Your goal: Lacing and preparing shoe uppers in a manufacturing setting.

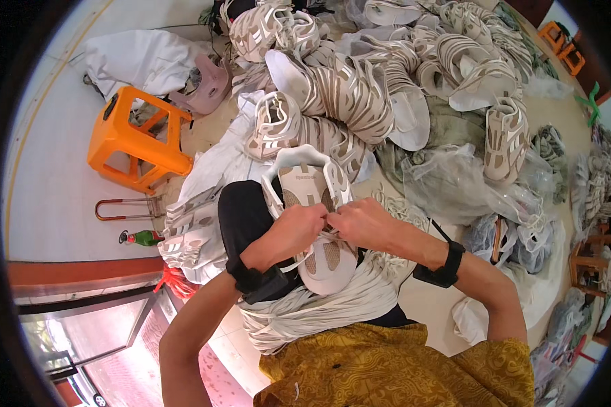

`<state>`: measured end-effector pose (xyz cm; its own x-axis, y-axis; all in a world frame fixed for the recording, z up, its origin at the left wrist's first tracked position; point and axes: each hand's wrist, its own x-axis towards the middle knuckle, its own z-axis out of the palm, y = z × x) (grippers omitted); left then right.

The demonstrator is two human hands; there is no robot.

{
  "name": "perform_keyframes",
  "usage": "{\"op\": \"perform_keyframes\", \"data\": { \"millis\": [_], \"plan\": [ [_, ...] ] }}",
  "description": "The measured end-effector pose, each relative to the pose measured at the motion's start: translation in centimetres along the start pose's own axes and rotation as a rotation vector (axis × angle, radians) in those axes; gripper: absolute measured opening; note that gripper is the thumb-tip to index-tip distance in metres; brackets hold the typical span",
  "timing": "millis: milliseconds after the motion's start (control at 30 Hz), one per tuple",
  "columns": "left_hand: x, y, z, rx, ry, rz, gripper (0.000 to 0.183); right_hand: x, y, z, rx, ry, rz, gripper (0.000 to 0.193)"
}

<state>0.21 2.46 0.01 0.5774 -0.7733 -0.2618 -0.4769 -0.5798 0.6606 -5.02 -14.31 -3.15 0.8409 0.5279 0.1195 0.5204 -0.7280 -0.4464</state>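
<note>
A beige and white sneaker upper (319,261) lies over my lap, toe toward me and its padded collar pointing away. My left hand (297,229) is closed in a pinch at the lacing, above the mesh toe. Close against it, my right hand (365,221) pinches at the same spot, the fingertips of both hands nearly touching. A pale shoelace (307,256) trails from under my left hand; the part between the fingers is mostly hidden. Across my thighs lies a thick bundle of loose white shoelaces (319,312).
Long stacks of nested sneaker uppers (349,102) pile up ahead on the floor. An orange plastic stool (125,139) stands at the left, near a green bottle (144,237). Clear plastic bags (455,183) lie at the right, with more laces.
</note>
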Motion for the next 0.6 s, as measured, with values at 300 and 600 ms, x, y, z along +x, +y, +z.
{"op": "perform_keyframes", "data": {
  "millis": [300, 600],
  "plan": [
    [1.4, 0.8, -2.0, -0.230, -0.351, -0.258, 0.015, 0.2, -0.5, 0.0, -0.204, 0.312, -0.139, 0.006],
    [-0.5, 0.0, -2.9, -0.317, -0.043, -0.175, 0.015, 0.0, -0.5, -0.4, -0.054, 0.189, 0.000, 0.011]
  ]
}}
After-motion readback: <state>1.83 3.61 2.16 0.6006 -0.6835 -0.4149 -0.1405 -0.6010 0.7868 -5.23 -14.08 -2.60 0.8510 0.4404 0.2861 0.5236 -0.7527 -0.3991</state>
